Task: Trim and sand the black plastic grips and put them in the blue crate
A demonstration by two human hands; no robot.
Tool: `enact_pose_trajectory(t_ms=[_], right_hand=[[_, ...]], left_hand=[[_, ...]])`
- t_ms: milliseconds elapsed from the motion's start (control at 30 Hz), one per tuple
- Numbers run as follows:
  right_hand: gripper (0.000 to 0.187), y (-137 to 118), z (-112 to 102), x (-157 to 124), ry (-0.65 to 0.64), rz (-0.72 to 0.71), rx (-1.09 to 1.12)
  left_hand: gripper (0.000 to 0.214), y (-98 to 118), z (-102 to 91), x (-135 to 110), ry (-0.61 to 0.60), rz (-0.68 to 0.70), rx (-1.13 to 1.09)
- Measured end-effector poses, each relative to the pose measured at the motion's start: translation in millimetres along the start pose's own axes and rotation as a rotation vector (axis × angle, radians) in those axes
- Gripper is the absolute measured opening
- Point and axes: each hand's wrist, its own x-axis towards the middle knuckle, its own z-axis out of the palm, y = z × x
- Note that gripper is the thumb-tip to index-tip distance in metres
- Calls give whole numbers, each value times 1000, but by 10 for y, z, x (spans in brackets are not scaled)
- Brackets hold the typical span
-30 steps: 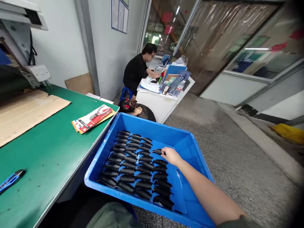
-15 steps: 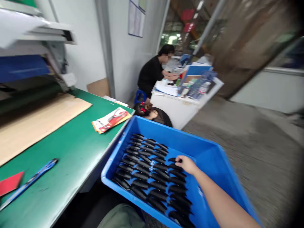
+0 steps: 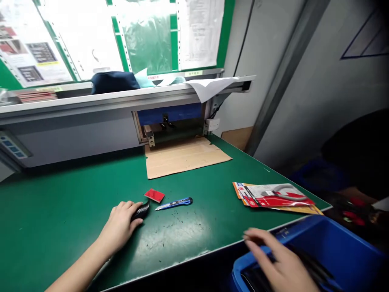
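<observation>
My left hand point(image 3: 120, 225) rests on the green table point(image 3: 67, 202) with its fingers curled round a black curved part point(image 3: 141, 211). Just right of it lie a small red card point(image 3: 154, 195) and a blue utility knife point(image 3: 174, 203). My right hand point(image 3: 276, 259) hovers over the near left corner of the blue bin point(image 3: 334, 243), fingers spread and blurred by motion, with nothing seen in it. Black parts point(image 3: 313, 267) show dimly inside the bin.
A flat cardboard sheet point(image 3: 184, 156) lies at the back under a grey shelf unit point(image 3: 100, 117). Packaged red-handled pliers on cards point(image 3: 275, 196) sit near the table's right edge. A dark-clothed person point(image 3: 358, 154) is partly visible at the right.
The view has swung left from the bin to the table. My right hand has lifted off the rows of black parts to the bin's corner. My left hand has come into view holding a black part.
</observation>
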Motion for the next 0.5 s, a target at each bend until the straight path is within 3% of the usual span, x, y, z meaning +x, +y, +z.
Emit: enact_pose_trajectory(t_ms=[100, 200, 333, 400, 500], right_hand=[[20, -822, 524, 538, -201, -357, 38], [15, -1310, 1021, 914, -253, -497, -64], [9, -1452, 1461, 1106, -318, -561, -122], [8, -1455, 1538, 1088, -353, -572, -87], [11, -1553, 1479, 967, -405, -487, 109]], left_hand=[[40, 7, -72, -160, 49, -36, -94], [44, 51, -94, -358, 133, -99, -536], [59, 143, -61, -637, 336, -175, -1301], [66, 184, -56, -748, 415, -214, -1475], [68, 223, -75, -852, 458, -261, -1592]])
